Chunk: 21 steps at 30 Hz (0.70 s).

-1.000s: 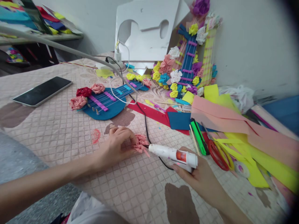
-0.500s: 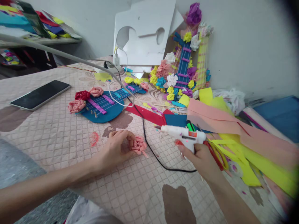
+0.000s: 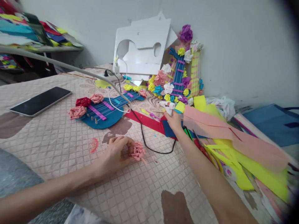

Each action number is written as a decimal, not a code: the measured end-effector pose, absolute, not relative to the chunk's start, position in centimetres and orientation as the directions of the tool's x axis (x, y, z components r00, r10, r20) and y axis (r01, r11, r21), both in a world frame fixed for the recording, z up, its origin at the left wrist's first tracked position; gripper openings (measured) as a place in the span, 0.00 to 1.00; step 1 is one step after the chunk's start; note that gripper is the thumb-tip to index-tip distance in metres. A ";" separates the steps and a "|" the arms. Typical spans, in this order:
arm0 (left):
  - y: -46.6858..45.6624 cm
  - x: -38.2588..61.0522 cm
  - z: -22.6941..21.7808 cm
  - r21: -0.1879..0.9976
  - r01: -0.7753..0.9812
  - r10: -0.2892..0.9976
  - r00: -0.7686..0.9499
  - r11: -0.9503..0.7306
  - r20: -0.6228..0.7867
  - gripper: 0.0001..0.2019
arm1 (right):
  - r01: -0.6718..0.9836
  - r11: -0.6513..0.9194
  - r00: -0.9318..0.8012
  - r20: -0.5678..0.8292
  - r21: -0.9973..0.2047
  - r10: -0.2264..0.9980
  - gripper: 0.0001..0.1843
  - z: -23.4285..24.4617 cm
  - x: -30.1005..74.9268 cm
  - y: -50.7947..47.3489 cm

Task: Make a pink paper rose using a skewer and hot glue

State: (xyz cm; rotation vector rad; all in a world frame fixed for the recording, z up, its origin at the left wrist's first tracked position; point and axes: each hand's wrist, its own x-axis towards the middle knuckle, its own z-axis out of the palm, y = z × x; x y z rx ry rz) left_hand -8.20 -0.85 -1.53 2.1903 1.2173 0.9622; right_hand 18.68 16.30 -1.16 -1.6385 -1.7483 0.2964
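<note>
My left hand [image 3: 115,152] rests on the quilted cloth with its fingers closed on a pink paper flower [image 3: 137,151]. My right hand [image 3: 174,119] is stretched far forward and grips a white glue gun [image 3: 168,106], held over the red and blue paper sheets near the standing flower-covered guitar model [image 3: 178,77]. The gun's black cord [image 3: 149,146] loops back across the cloth between my hands.
A flat blue paper guitar [image 3: 105,109] with roses lies ahead left, a phone [image 3: 40,101] further left. Pink and yellow paper strips [image 3: 233,137] pile at the right. A white cut-out board [image 3: 142,46] leans on the wall. A grey rod [image 3: 58,63] crosses above.
My right hand carried the glue gun away from the pink flower, up and forward to the far paper pile. My left hand stayed on the flower.
</note>
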 end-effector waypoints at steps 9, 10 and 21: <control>-0.9 -8.3 -1.8 0.722 0.533 0.889 0.370 -0.441 0.270 0.14 | 0.783 0.213 0.049 0.399 -0.585 0.916 0.24 -2.9 20.1 17.3; -0.9 -8.3 -1.8 0.726 0.534 0.893 0.367 -0.432 0.261 0.14 | 0.777 0.218 0.052 0.405 -0.591 0.913 0.25 -3.1 20.3 17.1; -0.9 -8.3 -2.0 0.722 0.530 0.887 0.370 -0.445 0.276 0.14 | 0.734 0.276 0.041 0.446 -0.620 0.894 0.18 -4.3 20.8 17.0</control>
